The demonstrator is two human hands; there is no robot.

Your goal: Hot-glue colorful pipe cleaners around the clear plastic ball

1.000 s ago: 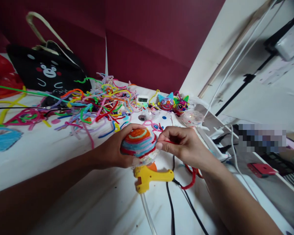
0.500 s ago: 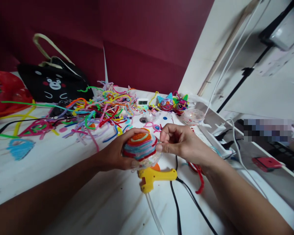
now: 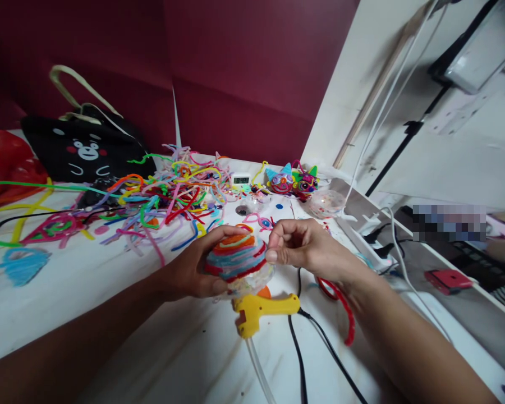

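Note:
My left hand (image 3: 204,264) is wrapped round a clear plastic ball (image 3: 252,280), whose upper part carries coiled bands of orange, blue, pink and red pipe cleaner. At the ball's right edge, my right hand (image 3: 297,244) pinches thumb against forefinger on a red pipe cleaner (image 3: 348,317). Its loose length loops out below my right wrist; the stretch inside the palm is hidden. Directly beneath the ball lies a yellow hot glue gun (image 3: 269,307) with a clear glue stick (image 3: 258,370) sticking out of its back.
A tangled heap of pipe cleaners (image 3: 180,188) spreads at the back left, before a black bag (image 3: 88,151). Two decorated balls with ears (image 3: 281,180), a small digital clock (image 3: 240,179) and a clear bowl-like shell (image 3: 326,203) stand behind. A power strip (image 3: 372,247) is at right.
The view has shifted slightly. My right fingers stay at the ball's edge, and the red pipe cleaner's loose end now hangs further out below my wrist.

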